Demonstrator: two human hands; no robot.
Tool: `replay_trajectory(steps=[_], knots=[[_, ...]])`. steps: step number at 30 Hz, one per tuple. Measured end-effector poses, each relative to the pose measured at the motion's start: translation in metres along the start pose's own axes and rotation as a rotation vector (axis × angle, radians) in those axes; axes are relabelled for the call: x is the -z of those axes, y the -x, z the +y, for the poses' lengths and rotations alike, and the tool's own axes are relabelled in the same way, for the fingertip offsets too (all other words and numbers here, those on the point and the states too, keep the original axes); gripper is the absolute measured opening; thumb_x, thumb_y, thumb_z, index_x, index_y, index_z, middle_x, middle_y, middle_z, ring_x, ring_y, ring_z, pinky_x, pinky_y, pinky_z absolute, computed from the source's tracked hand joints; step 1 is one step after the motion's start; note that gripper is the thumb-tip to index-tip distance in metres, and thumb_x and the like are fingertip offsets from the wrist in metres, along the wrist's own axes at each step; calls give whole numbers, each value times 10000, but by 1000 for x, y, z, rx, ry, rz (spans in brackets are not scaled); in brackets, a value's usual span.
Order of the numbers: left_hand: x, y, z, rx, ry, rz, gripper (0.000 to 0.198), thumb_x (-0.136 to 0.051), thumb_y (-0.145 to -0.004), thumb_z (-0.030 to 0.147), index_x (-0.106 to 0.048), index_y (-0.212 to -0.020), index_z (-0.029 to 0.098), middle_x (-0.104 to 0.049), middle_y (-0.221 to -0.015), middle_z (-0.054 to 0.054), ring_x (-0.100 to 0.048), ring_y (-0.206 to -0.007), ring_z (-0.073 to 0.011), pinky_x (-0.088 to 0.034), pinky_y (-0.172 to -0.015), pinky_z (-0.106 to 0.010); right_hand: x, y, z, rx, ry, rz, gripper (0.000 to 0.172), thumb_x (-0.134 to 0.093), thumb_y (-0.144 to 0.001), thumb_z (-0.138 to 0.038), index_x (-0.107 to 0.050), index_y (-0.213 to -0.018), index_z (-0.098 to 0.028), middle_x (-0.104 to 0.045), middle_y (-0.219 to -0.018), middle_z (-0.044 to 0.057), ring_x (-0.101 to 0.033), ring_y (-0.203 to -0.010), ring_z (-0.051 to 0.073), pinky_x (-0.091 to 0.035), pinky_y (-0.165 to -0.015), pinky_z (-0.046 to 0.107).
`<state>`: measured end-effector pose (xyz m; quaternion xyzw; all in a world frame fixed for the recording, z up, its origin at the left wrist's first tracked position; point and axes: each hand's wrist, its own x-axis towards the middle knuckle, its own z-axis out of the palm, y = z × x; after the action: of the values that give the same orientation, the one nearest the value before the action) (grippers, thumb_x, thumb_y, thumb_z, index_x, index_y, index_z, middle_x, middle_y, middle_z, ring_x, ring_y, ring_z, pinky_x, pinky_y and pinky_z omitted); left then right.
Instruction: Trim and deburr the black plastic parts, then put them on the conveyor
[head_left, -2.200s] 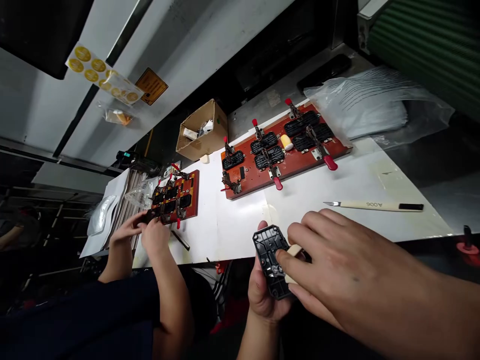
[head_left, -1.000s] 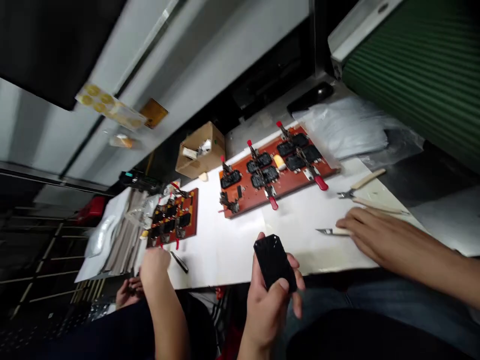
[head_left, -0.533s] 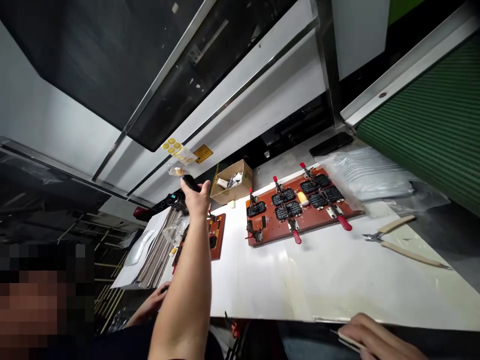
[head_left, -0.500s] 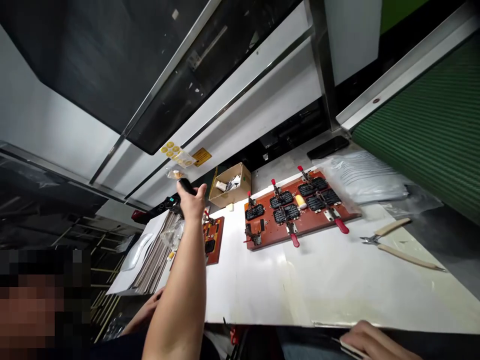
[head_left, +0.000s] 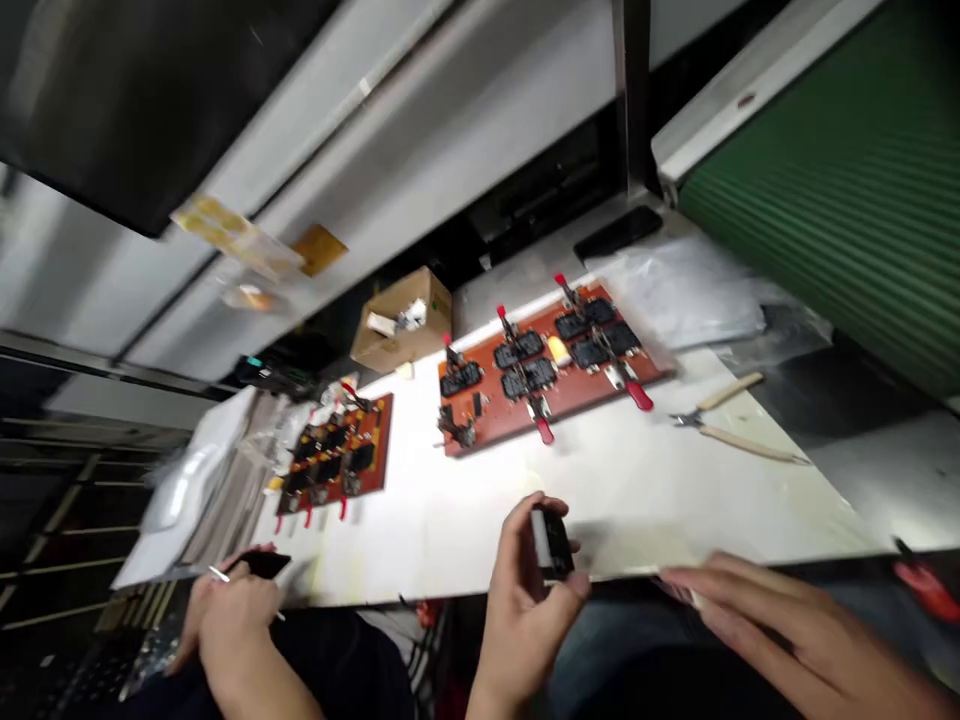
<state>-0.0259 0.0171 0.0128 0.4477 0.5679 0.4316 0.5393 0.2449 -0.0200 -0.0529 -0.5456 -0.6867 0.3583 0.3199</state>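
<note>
My left hand (head_left: 521, 605) holds a small black rectangular part (head_left: 555, 543) on edge between thumb and fingers, over the table's near edge. A lighter face of the part shows on its left side. To its right, my right hand (head_left: 787, 625) is closed around a slim, pale tool (head_left: 686, 592), mostly hidden and blurred, so I cannot tell its kind. Beyond both hands lies a reddish-brown fixture board (head_left: 495, 430) with red-handled toggle clamps over black ribbed parts. A small yellow-and-white piece (head_left: 559, 350) sits among them.
Cutting pliers (head_left: 701, 415) lie open at right on the white table (head_left: 442, 540). At left are a second fixture board (head_left: 382, 450) and a co-worker's hands (head_left: 236, 610) holding a dark flat part. A cardboard box (head_left: 390, 350) and plastic bags (head_left: 690, 295) stand farther back.
My left hand has come back from the far left, near the co-worker's side, with the black part. The view has shifted, and the co-worker's hands now show at lower left.
</note>
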Motion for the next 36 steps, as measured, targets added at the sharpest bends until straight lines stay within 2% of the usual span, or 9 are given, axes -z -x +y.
replay_trajectory(steps=[2,4,6,10,14,23,30,36], knots=[[-14,21,-16,94,-33,-158,622,-878,-892,363,-608,-1451,329,-562,-1557,-93,-669,-1247,-284,-537,-1103,-413,18,-11,-21,42,-88,-204,365,-555,-1128,-378,-693,-1464,-403,-789,-1307,-6,-770,-1189,193,-656,-984,247],[-18,27,-23,79,-46,-252,648,-906,-866,334,-603,-1440,338,-560,-1558,-81,-647,-1294,-287,-509,-1130,-412,25,-24,-35,149,-174,-308,408,-534,-1138,-282,-618,-1531,-358,-767,-1271,15,-750,-1153,158,-623,-963,228],[-15,22,-24,51,-61,-278,649,-908,-866,296,-594,-1431,359,-598,-1503,-59,-653,-1269,-254,-513,-1100,-377,25,-32,-41,232,-219,-346,418,-565,-1124,-221,-604,-1527,-323,-753,-1221,18,-733,-1091,142,-589,-925,225],[-7,10,-19,-21,-136,-319,612,-869,-898,250,-587,-1434,339,-629,-1417,-54,-638,-1239,-222,-520,-1047,-325,22,-36,-50,294,-229,-322,391,-627,-1093,-169,-638,-1477,-241,-739,-1130,28,-698,-977,137,-545,-861,243],[-8,5,-13,-67,-184,-353,583,-836,-918,235,-583,-1438,308,-623,-1399,-68,-644,-1194,-211,-519,-1059,-338,23,-37,-55,292,-178,-305,321,-617,-1102,-187,-681,-1412,-239,-722,-1068,25,-665,-917,149,-522,-801,288],[-13,3,-16,-2,-169,-373,606,-850,-910,254,-587,-1450,337,-631,-1388,-54,-654,-1127,-195,-525,-1035,-339,29,-35,-51,285,-137,-312,306,-624,-1100,-183,-682,-1397,-223,-714,-1053,25,-639,-897,152,-498,-790,315],[-14,3,-13,-14,-188,-386,598,-844,-909,229,-593,-1442,334,-636,-1399,-60,-659,-1187,-221,-509,-1091,-377,29,-34,-51,298,-112,-269,278,-625,-1099,-185,-694,-1368,-193,-715,-1043,28,-643,-908,155,-497,-796,312],[-16,5,-11,11,-155,-393,601,-852,-912,245,-588,-1444,337,-627,-1381,-60,-647,-1082,-184,-531,-946,-310,29,-33,-52,295,-110,-278,275,-615,-1106,-200,-703,-1366,-181,-727,-1057,36,-648,-895,157,-499,-785,314]])
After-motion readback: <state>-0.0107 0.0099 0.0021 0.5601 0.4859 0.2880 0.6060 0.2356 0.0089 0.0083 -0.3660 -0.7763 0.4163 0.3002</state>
